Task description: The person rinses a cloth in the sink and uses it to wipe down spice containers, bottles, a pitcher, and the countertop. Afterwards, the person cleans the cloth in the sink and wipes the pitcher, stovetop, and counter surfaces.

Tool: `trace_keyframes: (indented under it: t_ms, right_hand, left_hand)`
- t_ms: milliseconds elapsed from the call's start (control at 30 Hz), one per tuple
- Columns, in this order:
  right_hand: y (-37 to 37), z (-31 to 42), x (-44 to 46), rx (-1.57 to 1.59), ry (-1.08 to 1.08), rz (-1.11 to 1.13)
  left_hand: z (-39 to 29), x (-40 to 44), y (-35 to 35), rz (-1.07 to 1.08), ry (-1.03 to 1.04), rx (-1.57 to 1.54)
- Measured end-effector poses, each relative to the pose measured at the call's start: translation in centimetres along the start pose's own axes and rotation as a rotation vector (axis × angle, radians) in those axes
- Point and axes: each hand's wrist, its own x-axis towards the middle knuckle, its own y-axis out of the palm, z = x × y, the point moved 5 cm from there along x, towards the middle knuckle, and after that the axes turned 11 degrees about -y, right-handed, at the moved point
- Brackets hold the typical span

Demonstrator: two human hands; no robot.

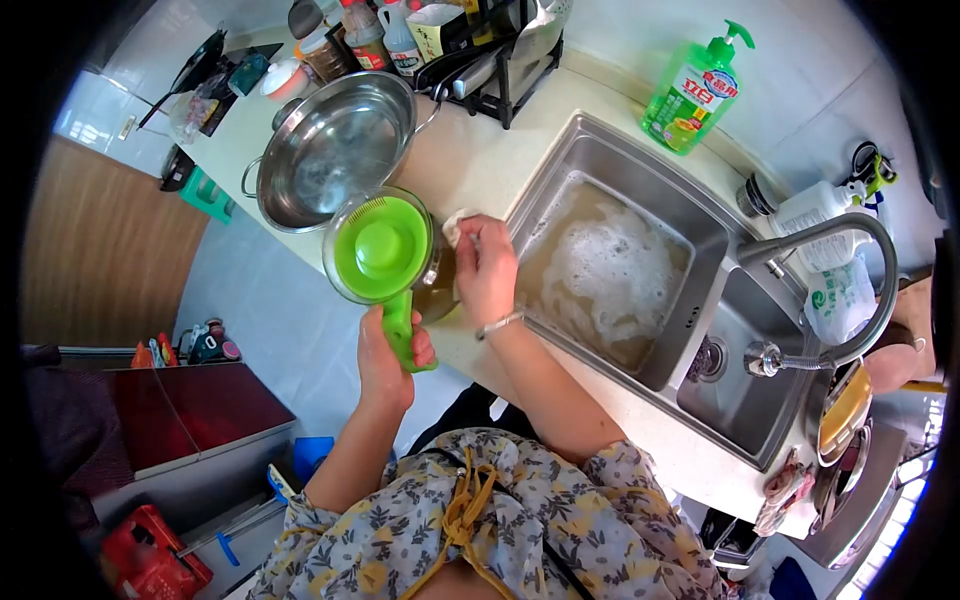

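My left hand (388, 362) is wrapped round the green handle of a clear glass jug with a green lid (381, 248), held up at the counter's edge. To its right, my right hand (486, 266) pinches a pale cloth (457, 226) beside the jug's side. A bracelet sits on the right wrist. Just behind the jug stands a wide steel pot (340, 145) with loop handles.
On the right is a double steel sink; its larger basin holds murky, foamy water (610, 265). A curved faucet (875, 240) reaches over the smaller basin. A green soap bottle (692, 98) stands behind the sink. A black rack (507, 85) and condiment bottles line the back.
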Motion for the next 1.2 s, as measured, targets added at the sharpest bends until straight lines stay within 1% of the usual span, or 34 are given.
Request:
trace_keyframes:
  t_ms: [33, 67, 100, 167, 200, 233, 267, 300, 367, 400, 467, 500, 567, 600, 667, 700, 800, 900, 967, 1000, 1033, 1100, 1133, 1200]
  right_hand:
    - [0.3, -1.7, -0.1, -0.068, 0.087, 0.016]
    - [0.5, -2.5, -0.1, -0.114, 0.107, 0.071]
    - [0.4, -3.0, -0.5, -0.109, 0.105, 0.072]
    - [-0.1, -2.5, -2.0, -0.114, -0.024, 0.114]
    - [-0.6, -2.1, -3.0, -0.151, -0.004, 0.165]
    - [-1.7, -1.6, -4.0, -0.15, -0.004, 0.176]
    - [-2.4, -0.7, -5.1, -0.241, -0.097, 0.345]
    - [-3.0, 0.1, -6.2, -0.331, -0.194, 0.512]
    - [-5.0, 2.5, -8.0, -0.41, -0.276, 0.639]
    - [-5.8, 2.9, -9.0, -0.404, -0.285, 0.648]
    - [-6.5, 3.3, -10.9, -0.193, -0.233, 0.779]
    - [-6.5, 3.3, -10.9, -0.186, -0.241, 0.786]
    - [-6.3, 3.6, -11.3, -0.136, -0.271, 0.874]
    - [-5.9, 3.1, -11.4, -0.13, -0.277, 0.881]
    - [-4.1, 2.5, -11.3, -0.084, -0.417, 0.916]
    - [-3.6, 2.6, -11.1, -0.075, -0.425, 0.92]
    - [-2.1, 2.7, -10.6, -0.149, -0.495, 0.955]
    - [0.3, 2.1, -10.0, -0.22, -0.585, 0.92]
    - [2.4, 0.2, -8.6, 0.102, -0.154, 0.87]
    - [3.1, -0.2, -7.8, 0.037, -0.19, 0.819]
    - [3.8, -0.7, -7.0, 0.041, -0.2, 0.814]
    - [5.5, -0.6, -4.5, -0.135, -0.408, 0.864]
    - [6.0, -1.0, -3.4, -0.135, -0.417, 0.86]
    - [6.9, -3.2, -2.2, -0.424, -0.459, 0.972]
  left_hand:
    - [0.0, -0.2, -0.3, -0.014, 0.019, 0.046]
    - [-0.1, -0.3, -0.6, -0.027, 0.04, 0.092]
    - [-0.2, -0.4, -1.0, -0.03, 0.044, 0.091]
    - [-0.4, -0.6, -1.9, -0.11, 0.086, 0.163]
    - [-0.2, -0.7, -2.1, -0.118, 0.082, 0.154]
    - [-0.4, -0.9, -2.2, -0.129, 0.125, 0.165]
    - [-0.6, -1.0, -2.1, -0.14, 0.169, 0.175]
    - [-0.6, -1.0, -2.0, -0.144, 0.17, 0.165]
    - [-0.6, -1.0, -2.0, -0.226, 0.154, 0.122]
    - [-0.7, -0.9, -2.2, -0.232, 0.158, 0.11]
    - [-0.5, -0.6, -2.4, -0.19, 0.114, 0.091]
    - [-0.5, -0.5, -2.3, -0.197, 0.12, 0.081]
    - [-0.4, -0.6, -2.0, -0.216, 0.153, 0.078]
    - [-0.4, -0.7, -1.9, -0.222, 0.157, 0.071]
    - [-0.5, -1.0, -1.7, -0.216, 0.173, 0.058]
    - [-0.7, -1.4, -1.6, -0.223, 0.18, 0.052]
    - [-1.8, -3.4, -0.6, -0.226, 0.244, 0.075]
    - [-3.2, -5.3, -0.2, -0.215, 0.286, 0.098]
    - [-3.8, -6.7, 0.1, -0.175, 0.321, 0.155]
    - [-4.1, -7.2, 0.1, -0.19, 0.315, 0.165]
    - [-4.4, -7.5, -0.1, -0.189, 0.327, 0.165]
    - [-4.9, -7.8, -0.8, -0.215, 0.304, 0.147]
    - [-5.2, -8.0, -1.1, -0.221, 0.322, 0.156]
    - [-5.9, -8.2, -1.9, -0.243, 0.327, 0.151]
